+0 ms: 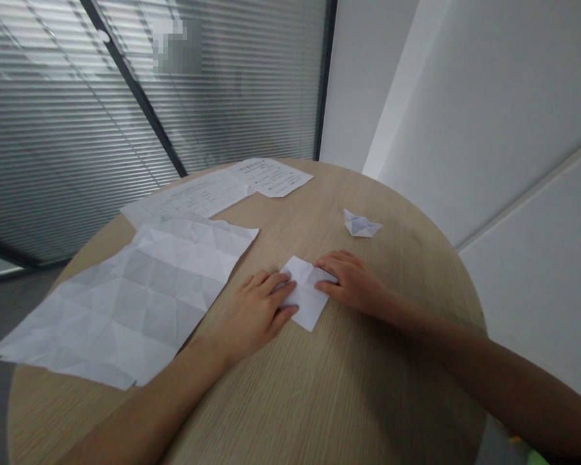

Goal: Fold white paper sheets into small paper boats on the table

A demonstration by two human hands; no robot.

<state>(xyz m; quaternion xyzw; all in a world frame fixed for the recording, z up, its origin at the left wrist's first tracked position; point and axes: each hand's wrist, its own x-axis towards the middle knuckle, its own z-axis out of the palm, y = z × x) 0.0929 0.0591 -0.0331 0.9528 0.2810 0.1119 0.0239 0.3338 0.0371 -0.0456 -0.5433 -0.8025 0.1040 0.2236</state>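
Dim, grey illumination; the blinds (252, 84) are brightest at upper left. Soft shadow darkens the table (281, 413) at lower right. Print on the far sheets (271, 177) is indistinct, possibly out of focus. A pixelated block (178, 55) overlies the upper left.

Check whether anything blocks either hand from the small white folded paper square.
Nothing visible does: the left hand and right hand both touch the small white folded paper square. The small white folded paper boat lies beyond the right hand, the large white creased sheet left of the square.
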